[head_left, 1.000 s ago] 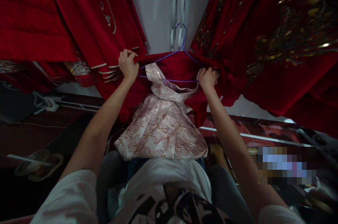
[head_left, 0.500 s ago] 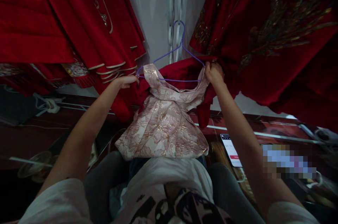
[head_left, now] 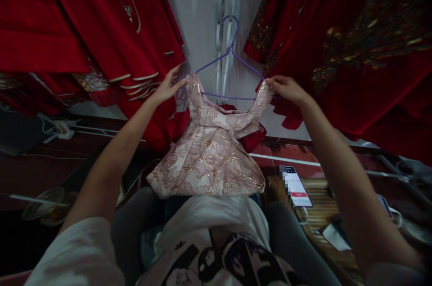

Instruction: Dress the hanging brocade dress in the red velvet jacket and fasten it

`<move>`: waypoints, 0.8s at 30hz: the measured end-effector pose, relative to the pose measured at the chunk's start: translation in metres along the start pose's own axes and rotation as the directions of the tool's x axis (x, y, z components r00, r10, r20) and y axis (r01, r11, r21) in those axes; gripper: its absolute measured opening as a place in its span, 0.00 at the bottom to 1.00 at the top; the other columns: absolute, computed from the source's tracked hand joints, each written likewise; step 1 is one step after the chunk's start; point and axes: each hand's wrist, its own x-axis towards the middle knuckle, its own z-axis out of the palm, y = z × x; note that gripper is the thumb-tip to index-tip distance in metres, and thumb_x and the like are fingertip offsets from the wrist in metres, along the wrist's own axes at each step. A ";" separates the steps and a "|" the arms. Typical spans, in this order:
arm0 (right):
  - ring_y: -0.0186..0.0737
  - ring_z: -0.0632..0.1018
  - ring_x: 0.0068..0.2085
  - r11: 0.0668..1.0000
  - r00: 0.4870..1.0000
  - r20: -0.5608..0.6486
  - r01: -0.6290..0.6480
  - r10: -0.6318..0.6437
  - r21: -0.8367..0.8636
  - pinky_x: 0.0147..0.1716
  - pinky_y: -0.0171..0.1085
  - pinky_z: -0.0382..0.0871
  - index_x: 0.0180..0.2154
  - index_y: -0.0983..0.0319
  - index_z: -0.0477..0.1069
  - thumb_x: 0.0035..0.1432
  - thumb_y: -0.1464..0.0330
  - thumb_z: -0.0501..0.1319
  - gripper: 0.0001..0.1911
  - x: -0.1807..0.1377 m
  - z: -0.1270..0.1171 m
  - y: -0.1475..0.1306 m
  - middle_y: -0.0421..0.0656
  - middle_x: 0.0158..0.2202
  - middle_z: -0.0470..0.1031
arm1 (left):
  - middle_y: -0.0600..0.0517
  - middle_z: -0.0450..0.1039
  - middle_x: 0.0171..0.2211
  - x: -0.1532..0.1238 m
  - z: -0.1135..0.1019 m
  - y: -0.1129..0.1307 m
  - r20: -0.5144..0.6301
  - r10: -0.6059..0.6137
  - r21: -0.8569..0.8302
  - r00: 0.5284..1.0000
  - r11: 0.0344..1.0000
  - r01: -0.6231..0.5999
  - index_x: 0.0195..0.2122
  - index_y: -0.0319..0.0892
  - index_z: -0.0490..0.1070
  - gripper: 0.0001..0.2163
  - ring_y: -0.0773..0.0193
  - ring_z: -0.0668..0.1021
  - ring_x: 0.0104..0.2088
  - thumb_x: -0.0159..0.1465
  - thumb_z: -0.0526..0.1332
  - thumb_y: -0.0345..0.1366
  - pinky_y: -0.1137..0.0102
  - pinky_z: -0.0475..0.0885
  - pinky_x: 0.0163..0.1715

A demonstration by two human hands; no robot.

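Observation:
A small pink and gold brocade dress [head_left: 209, 155] hangs on a purple wire hanger [head_left: 229, 59] in front of me, its skirt resting against my lap. My left hand [head_left: 168, 88] touches the dress's left shoulder strap with its fingers stretched out. My right hand [head_left: 281, 87] pinches the right strap at the hanger's end. A red garment [head_left: 251, 137] shows behind the dress, low and slumped.
Red embroidered robes hang at left [head_left: 84, 29] and right [head_left: 354, 43] with a white wall between. A lit phone [head_left: 296, 187] lies on a wooden surface at lower right. A power strip with cables [head_left: 57, 128] sits on the floor at left.
The red garment that lay over the hanger has slipped down behind the pink dress. Both hands moved from the red cloth to the dress's shoulder straps, which now sit on the hanger.

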 end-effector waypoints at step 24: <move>0.48 0.78 0.40 0.955 0.897 -0.441 -0.164 0.040 -0.247 0.41 0.47 0.71 0.38 0.61 0.74 0.60 0.61 0.52 0.16 -0.015 0.001 0.064 0.50 0.40 0.78 | 0.49 0.73 0.27 -0.001 -0.003 0.024 -0.117 -0.234 0.481 0.965 0.837 0.261 0.37 0.38 0.75 0.15 0.57 0.74 0.41 0.65 0.55 0.43 0.65 0.61 0.49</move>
